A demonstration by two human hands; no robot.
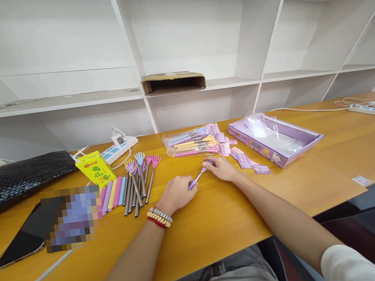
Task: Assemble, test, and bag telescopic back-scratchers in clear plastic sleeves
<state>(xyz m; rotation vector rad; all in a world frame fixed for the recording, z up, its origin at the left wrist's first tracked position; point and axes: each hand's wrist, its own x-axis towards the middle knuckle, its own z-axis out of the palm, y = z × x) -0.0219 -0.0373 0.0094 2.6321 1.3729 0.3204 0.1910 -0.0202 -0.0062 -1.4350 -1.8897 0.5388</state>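
Note:
My left hand [177, 193] is closed around the purple handle of a small telescopic back scratcher [198, 177] lying just above the wooden table [218, 219]. My right hand [220, 167] pinches its purple claw end. Left of my hands lies a row of several more back scratchers [134, 184] with pastel handles and hand-shaped heads. Behind my right hand sits a clear bag of packed scratchers [193, 142], and small pink paper tags [245, 159] are scattered beside it.
A shallow purple display box [275, 138] with clear plastic stands at the right. A yellow drink carton [95, 169], a power strip [119, 147], a black phone [23, 240], a dark textured bag [16, 179] and a white cable lie at left. White shelves with a cardboard box [173, 82] rise behind.

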